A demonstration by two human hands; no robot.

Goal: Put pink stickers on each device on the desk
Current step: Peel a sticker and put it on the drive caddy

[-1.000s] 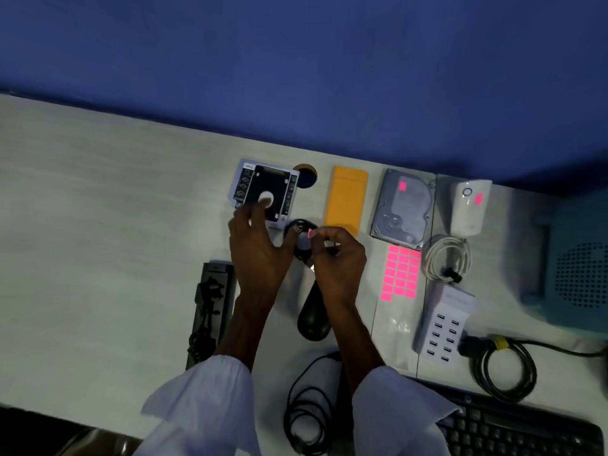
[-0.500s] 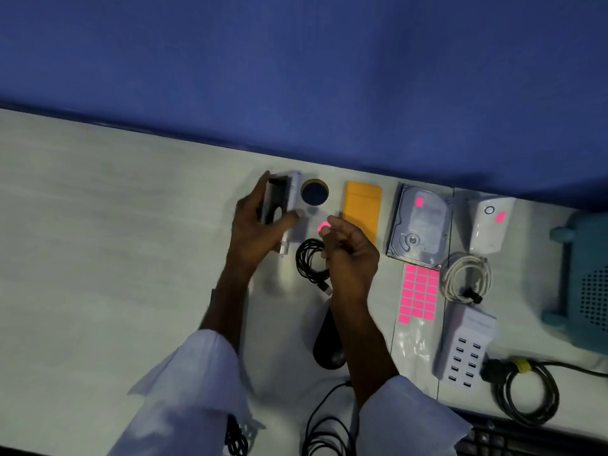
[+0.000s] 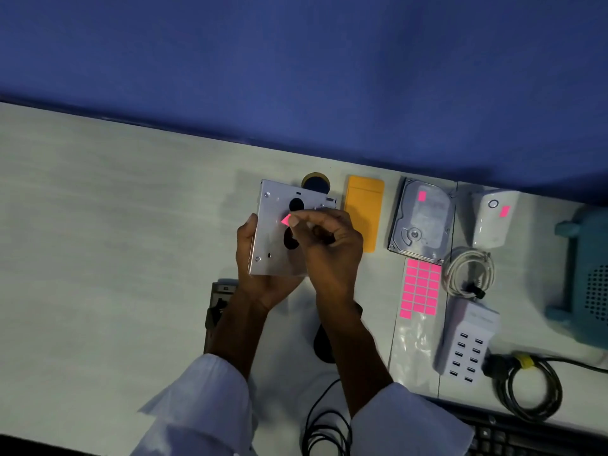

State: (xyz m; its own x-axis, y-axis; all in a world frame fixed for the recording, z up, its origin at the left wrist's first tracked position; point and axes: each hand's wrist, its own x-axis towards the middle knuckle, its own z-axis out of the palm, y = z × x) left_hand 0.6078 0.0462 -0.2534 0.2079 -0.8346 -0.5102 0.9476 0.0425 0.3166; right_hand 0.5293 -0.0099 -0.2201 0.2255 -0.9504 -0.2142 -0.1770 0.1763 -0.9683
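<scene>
My left hand (image 3: 260, 274) holds a silver metal drive caddy (image 3: 274, 238) above the desk, its flat underside facing me. My right hand (image 3: 325, 245) pinches a small pink sticker (image 3: 286, 220) and presses its tip against the caddy's metal face, between two dark holes. The sheet of pink stickers (image 3: 420, 287) lies on the desk to the right. A hard drive (image 3: 422, 222) and a white plug-in adapter (image 3: 493, 218) each carry a pink sticker.
An orange case (image 3: 363, 212) lies beside the caddy. A coiled white cable (image 3: 468, 271), a white multi-port USB charger (image 3: 467, 347), a teal device (image 3: 585, 278), a black mouse (image 3: 324, 343), a black device (image 3: 218, 311), a keyboard (image 3: 526, 436) and black cables (image 3: 526, 390) sit around.
My left hand lifted the caddy off the desk and turned it over so its underside faces me. My right hand brought the pink sticker onto its metal face.
</scene>
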